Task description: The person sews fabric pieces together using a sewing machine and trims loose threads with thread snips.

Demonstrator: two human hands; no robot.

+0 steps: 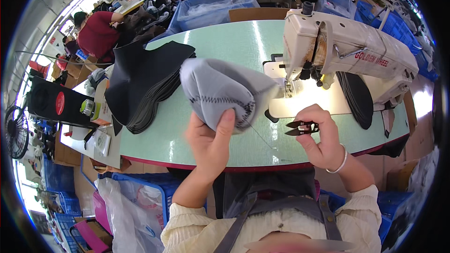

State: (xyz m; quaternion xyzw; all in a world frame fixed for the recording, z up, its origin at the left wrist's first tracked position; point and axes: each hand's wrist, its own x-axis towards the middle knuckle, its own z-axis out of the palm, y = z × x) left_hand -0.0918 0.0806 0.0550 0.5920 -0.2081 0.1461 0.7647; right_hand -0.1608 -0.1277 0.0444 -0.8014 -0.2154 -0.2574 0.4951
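Note:
Above the pale green table top (243,152), my left hand (211,143) grips a grey sewn fabric piece (218,84) with its thumb in front. Dark zigzag stitching runs across the piece, and its right edge is blurred. A thin loose thread hangs from its lower right side. My right hand (324,141) is closed around dark thread snips (302,128); their blades point left and stand apart, away from the fabric. Just beyond that hand is a white sewing machine (347,49) with its lamp lit over the needle area.
Stacked black cut pieces (150,77) lie left on the table, and dark curved pieces (355,100) lie under the machine's arm. A black box-shaped object (58,102) stands at far left. Blue bins (213,7) line the back. A person in dark red (98,35) sits at upper left.

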